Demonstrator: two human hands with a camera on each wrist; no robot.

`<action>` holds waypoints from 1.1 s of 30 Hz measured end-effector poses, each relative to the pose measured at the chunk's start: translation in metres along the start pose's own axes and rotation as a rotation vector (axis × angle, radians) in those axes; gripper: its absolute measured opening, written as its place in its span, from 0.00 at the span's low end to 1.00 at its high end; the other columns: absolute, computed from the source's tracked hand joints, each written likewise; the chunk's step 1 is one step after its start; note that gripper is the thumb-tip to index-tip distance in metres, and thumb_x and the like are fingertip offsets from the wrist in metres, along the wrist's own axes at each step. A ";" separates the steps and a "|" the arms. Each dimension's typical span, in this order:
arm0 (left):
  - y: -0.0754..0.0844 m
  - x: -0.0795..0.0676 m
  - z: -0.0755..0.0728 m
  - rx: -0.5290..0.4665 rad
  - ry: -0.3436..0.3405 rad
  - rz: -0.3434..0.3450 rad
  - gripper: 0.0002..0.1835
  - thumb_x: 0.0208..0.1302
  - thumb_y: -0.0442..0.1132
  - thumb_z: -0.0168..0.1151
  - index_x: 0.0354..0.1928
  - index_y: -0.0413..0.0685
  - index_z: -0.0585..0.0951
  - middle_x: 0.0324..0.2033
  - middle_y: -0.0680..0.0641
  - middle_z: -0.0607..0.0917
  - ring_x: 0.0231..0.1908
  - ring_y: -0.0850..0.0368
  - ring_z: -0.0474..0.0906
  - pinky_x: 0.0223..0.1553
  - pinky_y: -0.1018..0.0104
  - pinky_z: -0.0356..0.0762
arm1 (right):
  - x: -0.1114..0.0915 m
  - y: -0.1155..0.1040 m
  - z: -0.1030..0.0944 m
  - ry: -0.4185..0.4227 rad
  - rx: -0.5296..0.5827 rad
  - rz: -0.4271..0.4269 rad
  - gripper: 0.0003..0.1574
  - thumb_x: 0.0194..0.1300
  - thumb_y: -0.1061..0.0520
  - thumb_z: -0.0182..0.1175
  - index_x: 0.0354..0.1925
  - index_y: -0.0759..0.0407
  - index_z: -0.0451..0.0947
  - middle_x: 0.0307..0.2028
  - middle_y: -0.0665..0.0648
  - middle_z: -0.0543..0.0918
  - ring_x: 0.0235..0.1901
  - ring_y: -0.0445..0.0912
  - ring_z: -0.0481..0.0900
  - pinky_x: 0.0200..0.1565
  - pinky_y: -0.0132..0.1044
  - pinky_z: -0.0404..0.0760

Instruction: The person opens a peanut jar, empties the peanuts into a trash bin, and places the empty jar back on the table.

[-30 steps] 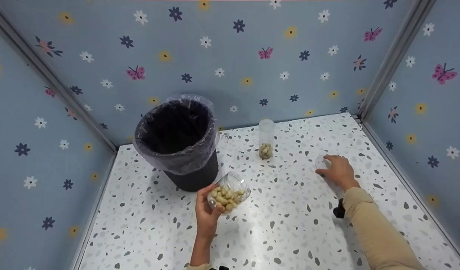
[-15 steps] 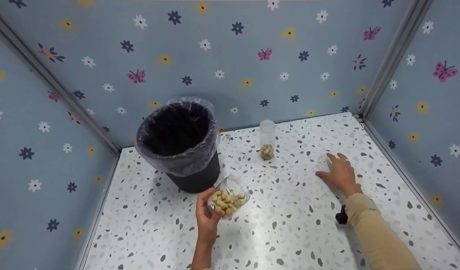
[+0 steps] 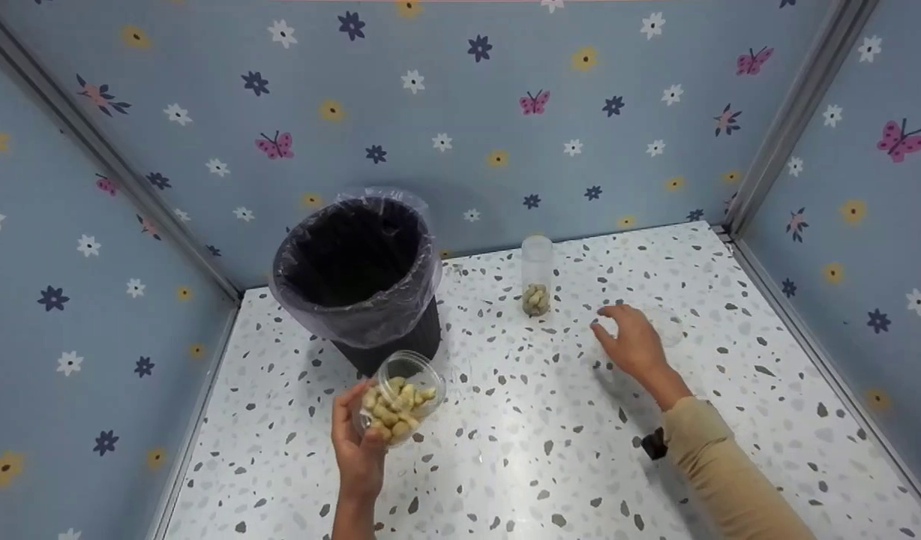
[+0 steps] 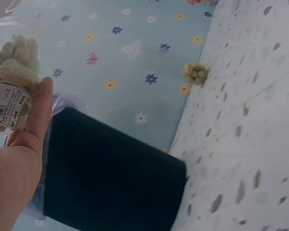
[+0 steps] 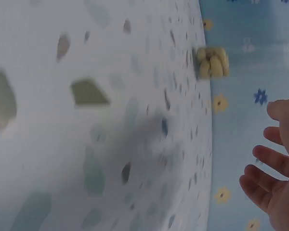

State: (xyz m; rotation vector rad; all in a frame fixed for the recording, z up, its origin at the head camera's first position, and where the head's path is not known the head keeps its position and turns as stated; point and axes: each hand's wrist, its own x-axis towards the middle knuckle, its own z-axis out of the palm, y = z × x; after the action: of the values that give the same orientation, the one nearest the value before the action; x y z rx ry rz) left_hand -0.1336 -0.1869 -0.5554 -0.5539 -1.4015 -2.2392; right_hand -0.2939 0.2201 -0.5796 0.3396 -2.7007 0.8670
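Note:
My left hand point(image 3: 361, 450) grips a clear plastic jar point(image 3: 430, 379) of unshelled peanuts point(image 3: 393, 412), its mouth tilted away from me. The left wrist view shows a printed label point(image 4: 8, 103) on the jar's base and the peanuts point(image 4: 19, 67) behind it. To the right, my right hand point(image 3: 631, 345) hovers over the table with bent, spread fingers and nothing between them. Just beyond that hand a clear round lid point(image 3: 669, 328) lies on the table. A tall clear container point(image 3: 537, 259) stands near the back wall, with peanuts point(image 3: 535, 299) in its bottom.
A black bin point(image 3: 400, 337) with a translucent liner point(image 3: 310, 315) stands at the back left, right behind the jar. Flower-patterned walls point(image 3: 498, 97) enclose the speckled white table point(image 3: 505, 450) at the back and both sides.
My right hand has moved left, away from the clear lid, which stays on the table. My left hand has carried the jar of peanuts leftward, in front of the bin.

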 end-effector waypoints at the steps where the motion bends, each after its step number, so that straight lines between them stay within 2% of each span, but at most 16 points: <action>1: 0.005 0.002 -0.002 -0.006 0.007 0.010 0.34 0.63 0.50 0.67 0.63 0.39 0.65 0.60 0.40 0.69 0.57 0.49 0.71 0.56 0.59 0.74 | 0.004 -0.014 0.004 0.001 0.028 -0.052 0.18 0.68 0.53 0.62 0.51 0.63 0.79 0.46 0.62 0.81 0.47 0.56 0.78 0.48 0.52 0.77; 4: 0.020 0.010 -0.007 -0.051 0.021 0.035 0.36 0.62 0.49 0.68 0.63 0.38 0.64 0.60 0.39 0.69 0.56 0.49 0.72 0.55 0.60 0.75 | 0.019 -0.059 0.012 -0.004 0.164 -0.217 0.15 0.68 0.55 0.62 0.49 0.63 0.80 0.43 0.60 0.83 0.42 0.52 0.81 0.41 0.47 0.81; 7: 0.033 0.018 -0.011 -0.105 0.012 0.066 0.37 0.61 0.48 0.68 0.63 0.36 0.63 0.58 0.36 0.69 0.55 0.48 0.73 0.54 0.59 0.76 | 0.038 -0.105 0.012 -0.009 0.328 -0.320 0.15 0.69 0.57 0.61 0.50 0.62 0.80 0.44 0.60 0.82 0.40 0.50 0.82 0.38 0.44 0.83; 11: 0.048 0.032 -0.017 -0.165 -0.002 0.117 0.38 0.61 0.46 0.69 0.63 0.33 0.60 0.58 0.32 0.69 0.55 0.45 0.74 0.55 0.58 0.76 | 0.068 -0.163 0.004 -0.006 0.490 -0.347 0.19 0.69 0.57 0.61 0.55 0.62 0.78 0.49 0.60 0.81 0.40 0.48 0.83 0.41 0.40 0.83; 16: 0.062 0.050 -0.025 -0.208 0.014 0.158 0.38 0.61 0.44 0.69 0.63 0.32 0.59 0.59 0.31 0.69 0.56 0.43 0.73 0.55 0.57 0.75 | 0.097 -0.217 0.002 -0.050 0.556 -0.335 0.23 0.69 0.53 0.61 0.59 0.61 0.76 0.55 0.58 0.77 0.44 0.45 0.82 0.44 0.35 0.81; 20: 0.069 0.067 -0.027 -0.192 0.031 0.160 0.39 0.60 0.45 0.70 0.62 0.33 0.60 0.59 0.31 0.68 0.55 0.44 0.73 0.52 0.58 0.77 | 0.109 -0.239 0.007 -0.106 0.535 -0.310 0.24 0.70 0.50 0.60 0.59 0.59 0.77 0.57 0.58 0.76 0.44 0.45 0.82 0.44 0.35 0.81; 25: 0.071 0.081 -0.027 -0.159 0.022 0.138 0.39 0.60 0.46 0.70 0.63 0.34 0.59 0.59 0.32 0.67 0.54 0.46 0.73 0.50 0.59 0.78 | 0.111 -0.245 0.017 -0.139 0.469 -0.297 0.21 0.69 0.50 0.61 0.55 0.58 0.81 0.57 0.59 0.76 0.41 0.46 0.83 0.43 0.35 0.81; 33: 0.072 0.093 -0.033 -0.179 0.068 0.104 0.39 0.58 0.47 0.72 0.62 0.36 0.61 0.55 0.35 0.69 0.48 0.48 0.75 0.44 0.62 0.81 | 0.111 -0.253 0.036 -0.071 0.410 -0.335 0.18 0.63 0.53 0.67 0.48 0.63 0.83 0.55 0.62 0.77 0.38 0.47 0.84 0.41 0.31 0.81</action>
State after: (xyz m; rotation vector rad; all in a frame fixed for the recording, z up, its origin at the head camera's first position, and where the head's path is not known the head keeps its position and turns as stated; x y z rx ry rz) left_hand -0.1734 -0.2594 -0.4652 -0.5892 -1.1199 -2.2900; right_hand -0.3274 -0.0167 -0.4361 0.8940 -2.4037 1.3119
